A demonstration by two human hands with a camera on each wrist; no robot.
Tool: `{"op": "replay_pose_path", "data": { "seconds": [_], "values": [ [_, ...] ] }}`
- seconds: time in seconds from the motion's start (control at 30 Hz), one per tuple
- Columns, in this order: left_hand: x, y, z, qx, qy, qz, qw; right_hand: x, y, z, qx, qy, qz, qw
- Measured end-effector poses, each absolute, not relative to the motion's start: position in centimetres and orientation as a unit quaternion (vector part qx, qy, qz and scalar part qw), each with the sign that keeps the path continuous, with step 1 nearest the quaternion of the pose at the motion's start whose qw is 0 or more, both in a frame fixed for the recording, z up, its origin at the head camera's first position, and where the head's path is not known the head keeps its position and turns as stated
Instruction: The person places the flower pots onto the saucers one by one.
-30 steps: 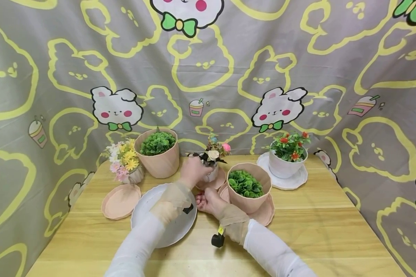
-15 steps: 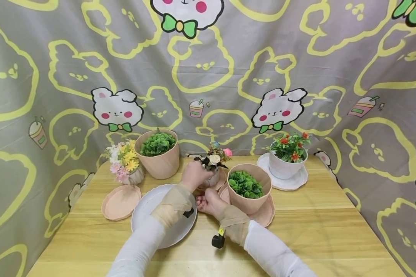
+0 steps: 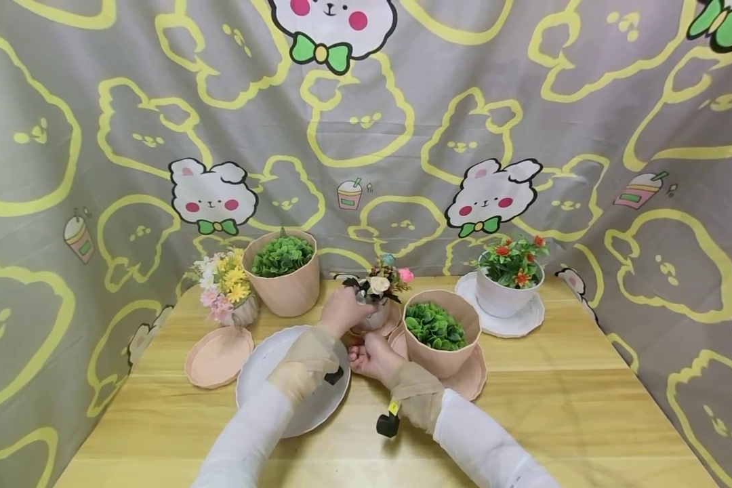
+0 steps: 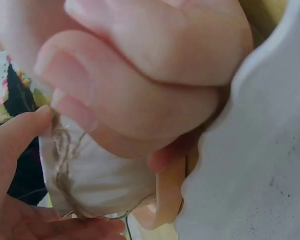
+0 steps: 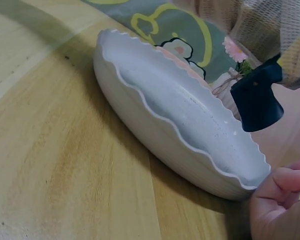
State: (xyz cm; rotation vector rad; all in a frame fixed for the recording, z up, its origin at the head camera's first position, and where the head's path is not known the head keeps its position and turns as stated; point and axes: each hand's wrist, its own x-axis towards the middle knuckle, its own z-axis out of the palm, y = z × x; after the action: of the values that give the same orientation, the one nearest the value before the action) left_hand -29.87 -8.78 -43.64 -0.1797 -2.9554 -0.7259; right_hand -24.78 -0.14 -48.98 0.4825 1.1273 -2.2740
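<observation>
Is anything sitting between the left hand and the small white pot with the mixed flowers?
Nothing visible does. The left hand already grips the small white pot, its fingers curled against the pot's twine-wrapped side. The right hand rests just in front, beside the white scalloped plate, and does not block the grip.

Backdrop: grey cloth [image 3: 524, 81] printed with yellow rabbit outlines and white rabbits, enclosing the frame's upper portion. Below: light wooden surface [image 3: 555, 407], evenly lit.

small white flower pot [image 3: 375, 313] upright on pink saucer [image 3: 393, 318].
</observation>
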Motion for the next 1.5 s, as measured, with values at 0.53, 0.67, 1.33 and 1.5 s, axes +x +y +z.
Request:
{"op": "replay_pose_path", "data": {
  "seconds": [0.53, 0.67, 1.33, 1.5],
  "values": [
    [-27.8, -12.1, -42.2, -0.077, -0.942, -0.325, 0.027, -23.5, 0.9, -47.5, 0.117, 0.452, -0.827, 0.313],
    [-26.9, -13.8, -41.6, -0.075, -0.934, -0.348, 0.038, -23.0, 1.4, -47.1, 0.104, 0.501, -0.803, 0.306],
    [-24.2, -22.7, -39.5, 0.009, -0.911, -0.408, 0.056, -21.1, 1.6, -47.5, -0.053, 0.758, -0.587, 0.28],
    [-24.6, -24.1, -39.2, 0.038, -0.907, -0.418, 0.039, -21.2, 1.5, -48.0, -0.052, 0.771, -0.573, 0.274]
  ]
}}
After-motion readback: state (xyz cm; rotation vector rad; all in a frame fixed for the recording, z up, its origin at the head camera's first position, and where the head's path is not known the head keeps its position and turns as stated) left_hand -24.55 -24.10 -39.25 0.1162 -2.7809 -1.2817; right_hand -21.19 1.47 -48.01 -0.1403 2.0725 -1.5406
